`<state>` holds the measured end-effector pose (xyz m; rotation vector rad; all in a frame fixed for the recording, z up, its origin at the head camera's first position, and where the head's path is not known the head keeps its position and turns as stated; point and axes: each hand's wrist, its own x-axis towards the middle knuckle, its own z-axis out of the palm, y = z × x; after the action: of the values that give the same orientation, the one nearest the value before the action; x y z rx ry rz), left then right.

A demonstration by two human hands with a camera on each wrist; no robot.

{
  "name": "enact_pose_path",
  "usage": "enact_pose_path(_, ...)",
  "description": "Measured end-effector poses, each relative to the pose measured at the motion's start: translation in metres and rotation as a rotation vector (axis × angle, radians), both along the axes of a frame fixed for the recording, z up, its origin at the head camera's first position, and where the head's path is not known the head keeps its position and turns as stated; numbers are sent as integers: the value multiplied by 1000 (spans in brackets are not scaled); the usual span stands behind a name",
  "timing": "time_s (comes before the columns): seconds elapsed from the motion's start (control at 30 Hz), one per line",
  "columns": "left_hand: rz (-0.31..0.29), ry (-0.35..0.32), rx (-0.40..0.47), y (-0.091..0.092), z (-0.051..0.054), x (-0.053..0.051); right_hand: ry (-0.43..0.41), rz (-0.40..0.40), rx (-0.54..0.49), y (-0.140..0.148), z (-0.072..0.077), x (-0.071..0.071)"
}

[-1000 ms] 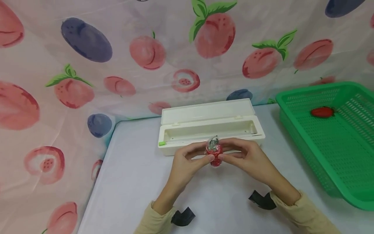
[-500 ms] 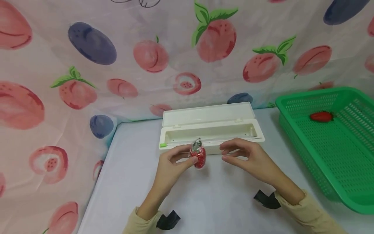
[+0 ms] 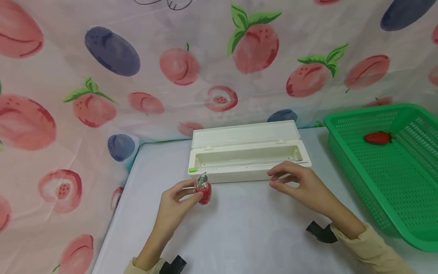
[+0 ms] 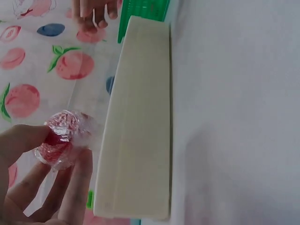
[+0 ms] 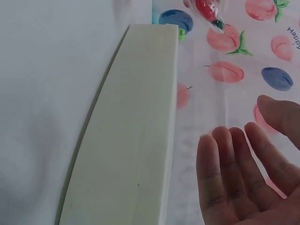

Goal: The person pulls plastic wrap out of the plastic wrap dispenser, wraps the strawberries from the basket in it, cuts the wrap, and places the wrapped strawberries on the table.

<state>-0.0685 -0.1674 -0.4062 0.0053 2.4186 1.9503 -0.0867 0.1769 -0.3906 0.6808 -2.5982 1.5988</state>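
My left hand (image 3: 174,201) pinches a red strawberry (image 3: 204,192) with a green leafy top between thumb and fingers, above the table left of centre. Clear plastic film, wrinkled and shiny, covers the strawberry, as the left wrist view shows on the wrapped fruit (image 4: 61,140). Holding nothing, my right hand (image 3: 304,186) hovers by the front right corner of a long white box (image 3: 236,177). Its fingers are apart and relaxed in the right wrist view, where the hand (image 5: 248,173) appears beside the box. The box's hinged lid (image 3: 246,133) is up, and its long trough shows.
A green plastic basket (image 3: 373,186) stands on the right, with a red strawberry-like fruit (image 3: 377,137) inside. A small green slider (image 3: 193,169) sits on the box's left front edge. Behind the white table (image 3: 239,236) hangs a fruit-printed cloth (image 3: 150,125).
Both hands held the wrapped strawberry at first. The right hand has let go and moved slightly right, while the left hand has carried the strawberry leftward.
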Motion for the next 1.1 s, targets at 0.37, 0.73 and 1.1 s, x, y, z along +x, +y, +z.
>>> enact_pose_path(0.37, 131, -123, -134, -31, -18, 4, 50, -14, 40, 12, -10, -3)
enact_pose_path(0.73, 186, -183, -245, -60, -27, 7, 36, -49, 80, 23, -20, 0)
enact_pose_path(1.1, 200, -225, -334, -75, -33, 4, 67, -50, 84, 33, -28, 0)
